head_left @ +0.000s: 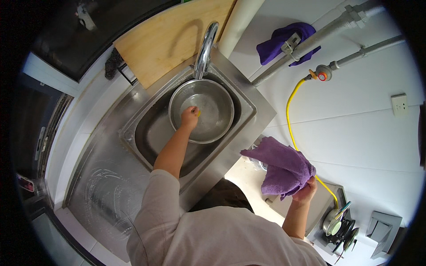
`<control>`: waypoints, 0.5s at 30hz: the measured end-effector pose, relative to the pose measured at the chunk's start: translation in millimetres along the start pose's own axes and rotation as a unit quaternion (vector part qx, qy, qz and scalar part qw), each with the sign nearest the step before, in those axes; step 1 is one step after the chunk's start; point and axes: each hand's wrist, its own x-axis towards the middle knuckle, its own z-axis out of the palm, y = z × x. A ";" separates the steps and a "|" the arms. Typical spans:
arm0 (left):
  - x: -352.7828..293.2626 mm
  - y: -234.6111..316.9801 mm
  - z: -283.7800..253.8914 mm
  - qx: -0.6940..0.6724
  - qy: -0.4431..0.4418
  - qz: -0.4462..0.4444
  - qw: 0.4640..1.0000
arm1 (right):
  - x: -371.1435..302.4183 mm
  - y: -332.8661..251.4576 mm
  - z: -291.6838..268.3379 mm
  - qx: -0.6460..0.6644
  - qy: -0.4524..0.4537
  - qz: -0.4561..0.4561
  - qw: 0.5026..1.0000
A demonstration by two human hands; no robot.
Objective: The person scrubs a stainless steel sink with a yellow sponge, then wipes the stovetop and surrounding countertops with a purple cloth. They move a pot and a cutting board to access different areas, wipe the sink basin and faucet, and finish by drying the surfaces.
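Note:
My left hand (190,117) is closed in a fist over the large round metal basin (215,113). A small bit of yellow shows at its fingers, too little to name. The basin sits in the steel sink (153,119), below the curved chrome faucet (207,48). Off to the right, clear of the counter, my right hand (306,191) grips a purple towel (284,166) by one end. The towel hangs bunched, with its loose end spread to the left.
Soapy streaks mark the steel counter (111,190) at left. A wooden board (173,37) leans behind the sink. Another purple cloth (284,44) hangs on a wall pipe. A yellow gas hose (289,106) runs down to the stove area, where a small pot (332,223) stands.

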 end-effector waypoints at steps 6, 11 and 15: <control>1.3 64.8 -23.8 -0.106 0.004 -0.078 0.991 | -5.0 -0.5 1.5 0.014 -0.016 -0.017 1.000; 15.2 78.4 -31.6 -0.182 0.069 -0.079 0.978 | -8.9 -2.5 4.9 0.010 -0.008 -0.016 1.000; -7.3 132.5 -41.6 -0.312 0.002 -0.132 0.941 | -14.9 -3.7 3.3 0.008 -0.001 -0.029 1.000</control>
